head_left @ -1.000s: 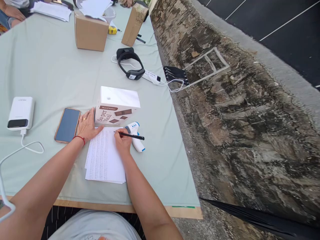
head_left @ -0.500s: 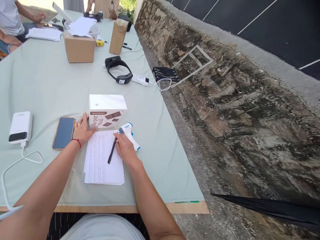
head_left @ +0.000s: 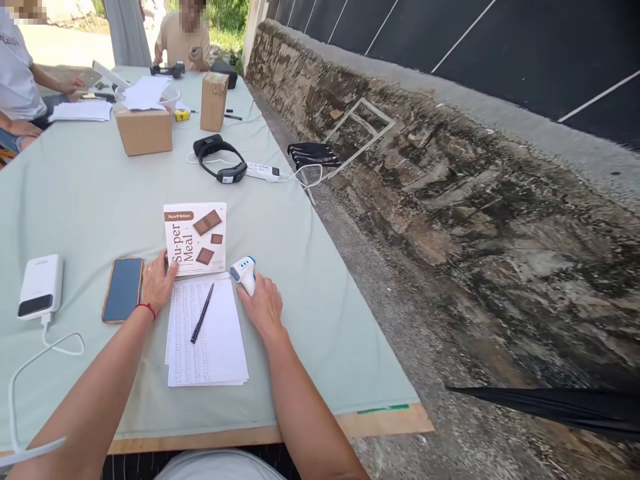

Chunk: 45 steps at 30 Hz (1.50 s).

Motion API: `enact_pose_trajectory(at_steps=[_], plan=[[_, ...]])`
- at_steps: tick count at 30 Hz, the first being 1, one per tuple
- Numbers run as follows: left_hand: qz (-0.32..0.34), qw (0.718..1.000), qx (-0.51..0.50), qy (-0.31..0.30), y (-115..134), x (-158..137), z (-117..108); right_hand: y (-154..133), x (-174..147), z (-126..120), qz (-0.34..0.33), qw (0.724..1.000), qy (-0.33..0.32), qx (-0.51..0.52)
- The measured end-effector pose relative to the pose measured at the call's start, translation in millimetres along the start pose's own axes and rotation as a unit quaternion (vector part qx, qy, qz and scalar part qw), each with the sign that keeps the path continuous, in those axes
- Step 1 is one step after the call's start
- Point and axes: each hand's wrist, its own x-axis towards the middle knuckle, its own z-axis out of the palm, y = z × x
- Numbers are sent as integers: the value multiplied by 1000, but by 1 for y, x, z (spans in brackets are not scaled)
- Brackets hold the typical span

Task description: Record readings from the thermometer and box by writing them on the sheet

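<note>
My left hand (head_left: 159,283) holds the lower left corner of a white and brown "Su-per Meal" box (head_left: 203,240), thumb on its front and fingers by its side. The box's printed front faces me. My right hand (head_left: 264,307) is wrapped round the handle of a white and blue infrared thermometer (head_left: 243,268), just right of the box's lower corner. Between my forearms lie printed sheets (head_left: 225,353) with a black pen (head_left: 203,313) slanting across them. A phone (head_left: 123,290) in a brown case lies beside my left hand.
A white power bank (head_left: 43,283) with a cable is at left. Farther back are a black headset (head_left: 220,160), an open carton (head_left: 145,132) with papers, and a tall cardboard box (head_left: 213,100). Other people are at the far end. The table's right edge borders a stone wall (head_left: 425,200).
My right hand has let go of the pen, which now lies on the sheets, and has taken hold of the thermometer. The box's front has turned up towards me. The view has tilted upward.
</note>
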Motion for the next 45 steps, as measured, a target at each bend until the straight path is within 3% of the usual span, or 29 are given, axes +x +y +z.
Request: enact_pose_trajectory(at_steps=[2, 4, 7, 11, 14, 21, 39, 45], plan=[[3, 1000, 16, 1, 1, 0, 0, -2, 1, -2, 44, 997, -28, 57], [4, 1000, 28, 2, 1, 0, 0, -10, -1, -5, 56, 985, -11, 162], [4, 999, 37, -3, 3, -1, 0, -31, -9, -11, 15, 940, -29, 339], [11, 999, 38, -9, 3, -2, 0, -60, -22, -12, 18, 873, -153, 463], [18, 999, 42, -10, 2, -2, 1, -72, -26, -7, 38, 852, -193, 485], [34, 998, 48, -34, -1, -3, 7, -77, -25, 4, 47, 832, -195, 517], [34, 997, 56, -33, 1, -6, 10, -73, -30, 18, 102, 790, -207, 568], [46, 998, 46, -26, -4, -5, 14, -68, -31, 21, 108, 789, -209, 568]])
